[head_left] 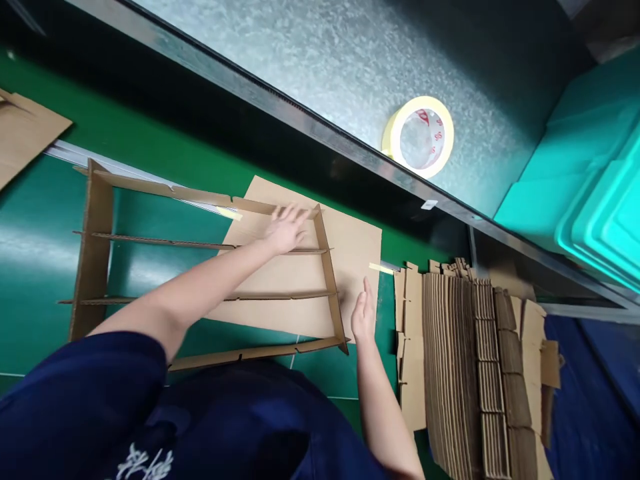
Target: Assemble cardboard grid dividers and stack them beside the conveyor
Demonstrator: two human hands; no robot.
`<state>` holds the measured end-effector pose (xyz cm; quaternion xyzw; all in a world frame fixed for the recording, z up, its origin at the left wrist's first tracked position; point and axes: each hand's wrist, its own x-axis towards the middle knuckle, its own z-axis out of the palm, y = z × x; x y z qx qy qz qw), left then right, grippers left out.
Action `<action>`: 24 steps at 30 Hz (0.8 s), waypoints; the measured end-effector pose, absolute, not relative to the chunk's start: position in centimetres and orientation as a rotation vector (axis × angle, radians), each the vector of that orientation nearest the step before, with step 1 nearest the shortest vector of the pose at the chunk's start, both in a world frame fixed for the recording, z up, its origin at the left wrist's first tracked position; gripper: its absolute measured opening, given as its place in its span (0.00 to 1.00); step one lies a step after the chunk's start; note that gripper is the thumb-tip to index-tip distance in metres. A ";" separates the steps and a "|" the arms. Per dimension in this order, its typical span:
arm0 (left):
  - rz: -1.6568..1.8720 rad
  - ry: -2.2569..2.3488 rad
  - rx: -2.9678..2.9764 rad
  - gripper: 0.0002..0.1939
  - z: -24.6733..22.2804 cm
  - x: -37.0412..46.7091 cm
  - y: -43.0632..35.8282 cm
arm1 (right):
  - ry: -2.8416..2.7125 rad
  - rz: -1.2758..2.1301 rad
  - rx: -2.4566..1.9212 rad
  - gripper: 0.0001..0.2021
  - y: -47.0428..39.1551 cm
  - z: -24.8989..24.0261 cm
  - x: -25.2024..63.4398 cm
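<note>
A frame of slotted cardboard strips [329, 273] stands partly over a flat cardboard sheet [355, 243] on the green table. Four long strips meet a cross strip at its right end and another at its left. My left hand [287, 229], slightly blurred, is spread over the frame's upper right part, near the top strips; whether it touches them I cannot tell. My right hand [364, 313] is upright beside the frame's right end, fingers stretched and holding nothing, above the sheet's right edge.
Stacked cardboard strips [450, 360] stand at the right. A metal shelf [310, 50] crosses above the table, with a tape roll [393, 137] and turquoise bins [565, 180] on it. Another cardboard piece [30, 133] lies at the far left.
</note>
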<state>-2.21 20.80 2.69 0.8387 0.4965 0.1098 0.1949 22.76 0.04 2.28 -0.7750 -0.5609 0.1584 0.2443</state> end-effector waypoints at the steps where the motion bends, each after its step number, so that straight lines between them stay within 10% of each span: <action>1: 0.387 1.444 2.345 0.30 3.1 -4.6 19.2 | -1.534 0.391 -2.137 0.28 -1.2 2.6 22.8; 11: 0.442 2.349 1.987 0.26 1.0 -25.4 -1.5 | -1.805 0.392 -2.616 0.27 -4.9 -0.5 19.4; 24: 0.309 2.161 2.101 0.25 -1.0 -30.0 -2.7 | -1.733 0.461 -2.671 0.27 -9.3 -0.7 16.7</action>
